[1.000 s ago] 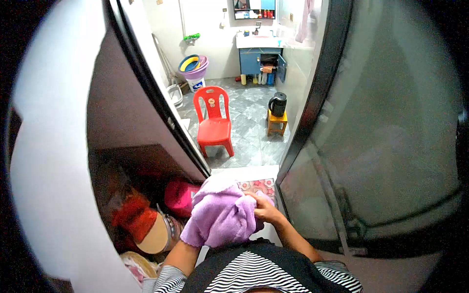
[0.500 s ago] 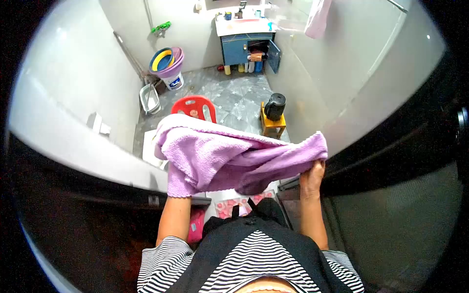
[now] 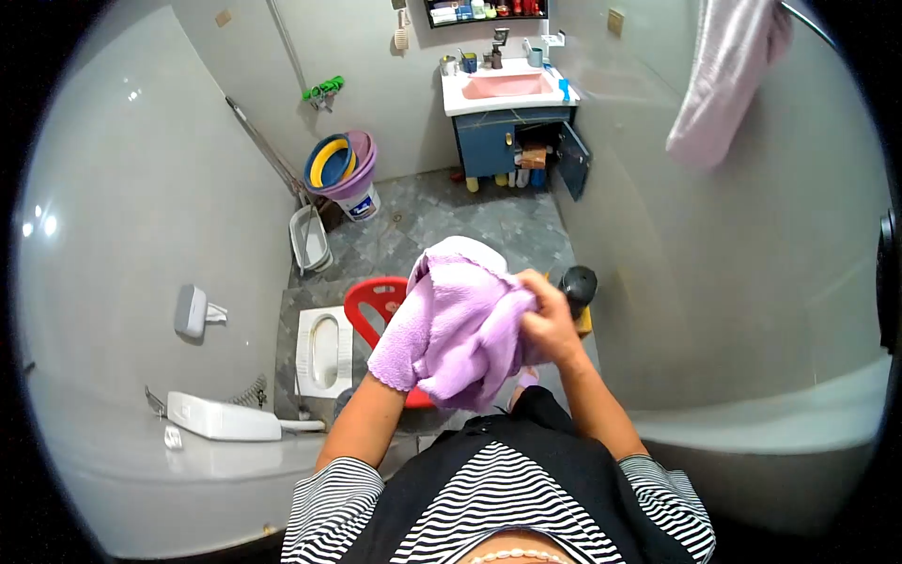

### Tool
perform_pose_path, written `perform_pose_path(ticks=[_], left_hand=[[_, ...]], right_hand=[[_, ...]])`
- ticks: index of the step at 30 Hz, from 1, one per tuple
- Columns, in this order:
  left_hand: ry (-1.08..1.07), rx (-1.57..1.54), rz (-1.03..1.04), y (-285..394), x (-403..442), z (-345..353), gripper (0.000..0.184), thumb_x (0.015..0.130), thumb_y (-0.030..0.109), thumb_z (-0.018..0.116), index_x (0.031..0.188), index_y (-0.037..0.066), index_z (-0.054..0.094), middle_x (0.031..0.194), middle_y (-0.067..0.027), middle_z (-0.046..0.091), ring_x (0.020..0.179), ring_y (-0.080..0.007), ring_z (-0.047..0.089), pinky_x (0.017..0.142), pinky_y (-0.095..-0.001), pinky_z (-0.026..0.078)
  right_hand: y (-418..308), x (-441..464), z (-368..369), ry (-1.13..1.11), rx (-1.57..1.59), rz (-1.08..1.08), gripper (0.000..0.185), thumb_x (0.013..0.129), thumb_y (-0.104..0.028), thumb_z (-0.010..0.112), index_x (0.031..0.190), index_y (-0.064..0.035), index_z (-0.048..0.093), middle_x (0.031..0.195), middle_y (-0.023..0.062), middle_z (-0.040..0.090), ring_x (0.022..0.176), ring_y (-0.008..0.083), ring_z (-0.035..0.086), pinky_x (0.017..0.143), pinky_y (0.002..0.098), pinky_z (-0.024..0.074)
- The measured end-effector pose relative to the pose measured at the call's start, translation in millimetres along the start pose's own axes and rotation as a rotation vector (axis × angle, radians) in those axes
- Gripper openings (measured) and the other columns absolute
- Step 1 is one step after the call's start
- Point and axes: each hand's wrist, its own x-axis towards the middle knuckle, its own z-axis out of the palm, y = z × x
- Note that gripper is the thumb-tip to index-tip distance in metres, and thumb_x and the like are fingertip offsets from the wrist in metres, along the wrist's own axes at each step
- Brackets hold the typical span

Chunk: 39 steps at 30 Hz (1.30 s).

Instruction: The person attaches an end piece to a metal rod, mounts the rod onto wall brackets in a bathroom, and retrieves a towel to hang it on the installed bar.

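A light purple towel (image 3: 465, 324) is bunched up in front of my body, its scalloped edge draped over my left wrist. My left hand is hidden beneath the cloth, and only my left forearm (image 3: 362, 423) shows below it. At the towel's right side, my right hand (image 3: 552, 324) has its fingers closed on the fabric. Behind and below the towel stands a red plastic chair (image 3: 378, 296), partly covered by it. Just beyond my right hand is a black thermos jug (image 3: 578, 287) on a small yellow stool (image 3: 584, 324).
A squat toilet (image 3: 325, 352) lies in the floor at left, near a white wall-mounted cistern (image 3: 221, 416). Stacked basins (image 3: 362, 174) stand on a bucket at the far left. The blue sink cabinet (image 3: 484, 150) has one door open. A pink towel (image 3: 728, 85) hangs at right.
I have moved forward into the bathroom. The purple towel, stretched wide between my hands before, is now gathered into a bundle, and my right hand has come inward and up.
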Motion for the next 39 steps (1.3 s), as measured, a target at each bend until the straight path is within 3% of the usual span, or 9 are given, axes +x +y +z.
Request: perform_pose_path(ticks=[2, 5, 9, 18, 22, 30, 33, 36, 39], left_hand=[[-0.092, -1.069, -0.262, -38.8, 68.9, -62.7, 0.035, 0.088, 0.021, 0.050, 0.118, 0.003, 0.051, 0.113, -0.0091, 0.055, 0.103, -0.0206, 0.054, 0.089, -0.0279, 0.043], [0.147, -1.935, -0.526, -82.1, 97.9, -34.5, 0.035, 0.088, 0.021, 0.051, 0.118, 0.003, 0.050, 0.114, -0.0091, 0.055, 0.103, -0.0206, 0.054, 0.089, -0.0280, 0.042], [0.530, -2.463, -0.734, -141.7, 131.5, 26.5, 0.036, 0.087, 0.021, 0.051, 0.119, 0.003, 0.050, 0.114, -0.0092, 0.055, 0.103, -0.0205, 0.053, 0.090, -0.0281, 0.042], [0.484, -2.554, -0.525, -275.1, 301.0, 131.7, 0.038, 0.087, 0.021, 0.052, 0.120, 0.003, 0.049, 0.115, -0.0094, 0.054, 0.104, -0.0204, 0.053, 0.090, -0.0284, 0.041], [0.428, -2.533, -0.389, -322.2, 395.7, 146.2, 0.038, 0.086, 0.021, 0.052, 0.120, 0.003, 0.049, 0.115, -0.0095, 0.054, 0.105, -0.0204, 0.053, 0.091, -0.0285, 0.041], [0.380, -2.480, -0.268, -351.5, 486.7, 154.6, 0.040, 0.086, 0.021, 0.053, 0.121, 0.003, 0.048, 0.116, -0.0096, 0.054, 0.106, -0.0203, 0.052, 0.092, -0.0287, 0.040], [0.371, -2.452, -0.259, -348.1, 499.1, 152.5, 0.040, 0.086, 0.021, 0.053, 0.122, 0.003, 0.048, 0.116, -0.0097, 0.054, 0.106, -0.0203, 0.052, 0.092, -0.0288, 0.040], [0.360, -2.411, -0.216, -346.3, 513.4, 144.6, 0.041, 0.085, 0.021, 0.054, 0.122, 0.003, 0.048, 0.116, -0.0098, 0.054, 0.106, -0.0202, 0.052, 0.092, -0.0289, 0.040], [0.350, -2.371, -0.179, -341.3, 524.2, 137.3, 0.042, 0.085, 0.021, 0.054, 0.122, 0.003, 0.048, 0.117, -0.0098, 0.053, 0.106, -0.0202, 0.051, 0.093, -0.0290, 0.040]], right_hand=[[5.7, 41.6, -32.7, 0.261, 0.413, 0.112, 0.035, 0.069, 0.005, 0.042, 0.101, -0.0024, 0.055, 0.093, 0.0012, 0.055, 0.084, 0.0101, 0.052, 0.077, 0.0213, 0.0424], [31.9, 89.2, -89.5, 0.538, 0.600, 0.158, 0.020, 0.088, -0.006, 0.048, 0.108, -0.0049, 0.052, 0.097, 0.0054, 0.057, 0.083, 0.0125, 0.056, 0.073, 0.0259, 0.0485], [60.0, 131.2, -156.4, 0.706, 0.640, 0.122, 0.030, 0.091, -0.010, 0.046, 0.120, 0.0002, 0.047, 0.110, 0.0114, 0.056, 0.098, 0.0176, 0.057, 0.085, 0.0303, 0.0488], [65.2, 207.1, -181.8, 0.792, 0.432, 0.062, 0.056, 0.080, -0.013, 0.064, 0.128, 0.0005, 0.039, 0.119, 0.0132, 0.051, 0.109, 0.0207, 0.052, 0.096, 0.0325, 0.0413], [56.5, 255.2, -181.6, 1.019, 0.431, -0.024, 0.057, 0.081, -0.018, 0.063, 0.129, 0.0012, 0.038, 0.119, 0.0143, 0.051, 0.110, 0.0219, 0.052, 0.096, 0.0335, 0.0420], [59.2, 266.4, -180.6, 1.065, 0.321, -0.034, 0.064, 0.074, -0.014, 0.063, 0.130, 0.0014, 0.035, 0.124, 0.0144, 0.048, 0.116, 0.0248, 0.047, 0.102, 0.0371, 0.0351], [52.8, 258.0, -176.5, 1.084, 0.614, -0.131, 0.068, 0.068, -0.008, 0.052, 0.132, 0.0025, 0.034, 0.127, 0.0165, 0.044, 0.121, 0.0280, 0.042, 0.107, 0.0376, 0.0282], [53.0, 229.6, -176.0, 1.104, 0.778, -0.131, 0.052, 0.078, -0.009, 0.058, 0.126, 0.0016, 0.040, 0.119, 0.0140, 0.051, 0.107, 0.0251, 0.052, 0.094, 0.0378, 0.0435], [12.1, 205.4, -173.0, 1.392, 0.406, -0.160, 0.039, 0.077, -0.007, 0.061, 0.113, 0.0001, 0.049, 0.103, 0.0101, 0.057, 0.094, 0.0207, 0.057, 0.083, 0.0352, 0.0496]])
